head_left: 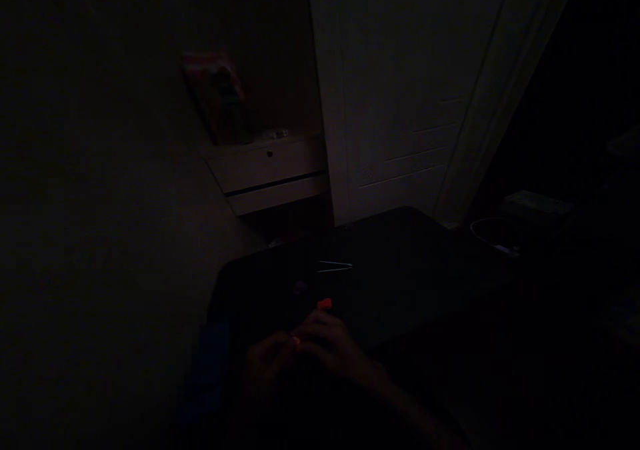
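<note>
The picture is very dark. My left hand [270, 358] and my right hand [327, 343] meet over the near part of a dark table, fingers closed. Between their fingertips shows a small orange piece [297, 341], mostly covered, its kind unclear. A bright orange block-like piece [324, 303] sits just beyond my right fingers; I cannot tell whether they touch it. Farther off lies a pair of thin metal tweezers [335, 267], its arms spread toward the left. A small purplish lump [300, 287] rests to the left, too dim to name.
The dark table [400, 257] reaches toward a pale panelled door [400, 103]. Behind it on the left stands a drawer unit [280, 163] bearing a red packet [213, 93]. A blue object [207, 363] is at left. A white cable [483, 237] lies at right.
</note>
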`<action>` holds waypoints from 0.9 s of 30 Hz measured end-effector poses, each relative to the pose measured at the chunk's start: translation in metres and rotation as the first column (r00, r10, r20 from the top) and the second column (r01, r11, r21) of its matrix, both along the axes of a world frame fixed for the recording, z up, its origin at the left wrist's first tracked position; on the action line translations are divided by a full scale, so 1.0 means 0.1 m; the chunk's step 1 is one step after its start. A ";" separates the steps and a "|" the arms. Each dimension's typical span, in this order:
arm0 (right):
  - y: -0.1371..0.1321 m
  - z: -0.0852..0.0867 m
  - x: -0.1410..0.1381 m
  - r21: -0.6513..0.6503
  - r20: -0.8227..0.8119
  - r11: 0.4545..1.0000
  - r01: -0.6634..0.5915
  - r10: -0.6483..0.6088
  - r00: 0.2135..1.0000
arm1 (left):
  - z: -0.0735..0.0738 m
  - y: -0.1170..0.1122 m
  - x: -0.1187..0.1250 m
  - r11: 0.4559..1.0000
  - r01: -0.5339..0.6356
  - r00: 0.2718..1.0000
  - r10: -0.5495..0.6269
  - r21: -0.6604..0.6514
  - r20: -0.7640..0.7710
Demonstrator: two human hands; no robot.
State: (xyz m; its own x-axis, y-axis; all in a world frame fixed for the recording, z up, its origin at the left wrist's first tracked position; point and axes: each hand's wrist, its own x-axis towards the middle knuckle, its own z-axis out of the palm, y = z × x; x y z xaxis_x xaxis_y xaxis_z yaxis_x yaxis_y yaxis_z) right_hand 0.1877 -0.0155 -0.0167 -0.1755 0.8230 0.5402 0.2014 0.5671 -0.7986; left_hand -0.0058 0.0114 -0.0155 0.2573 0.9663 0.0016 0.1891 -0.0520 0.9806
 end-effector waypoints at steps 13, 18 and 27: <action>0.04 -0.09 0.00 0.046 -0.045 0.998 0.038 -0.035 0.998 | 0.10 -0.01 0.03 0.995 0.030 1.000 -0.030 -0.095 0.002; 0.02 -0.07 0.00 0.138 0.007 0.987 0.078 -0.080 0.997 | 0.01 -0.01 0.01 0.993 0.040 0.999 -0.038 -0.114 0.018; 0.02 -0.12 -0.03 0.298 0.074 0.940 0.164 -0.195 0.978 | 0.15 -0.05 0.08 1.000 0.006 1.000 -0.006 -0.026 -0.010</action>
State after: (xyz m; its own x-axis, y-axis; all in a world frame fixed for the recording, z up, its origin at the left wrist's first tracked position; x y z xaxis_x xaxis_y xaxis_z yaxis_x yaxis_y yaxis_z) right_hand 0.1849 -0.0134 -0.0285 -0.1054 0.6569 0.7466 0.3922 0.7174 -0.5758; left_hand 0.0024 0.0063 -0.0006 0.2630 0.9644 -0.0264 0.1985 -0.0273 0.9797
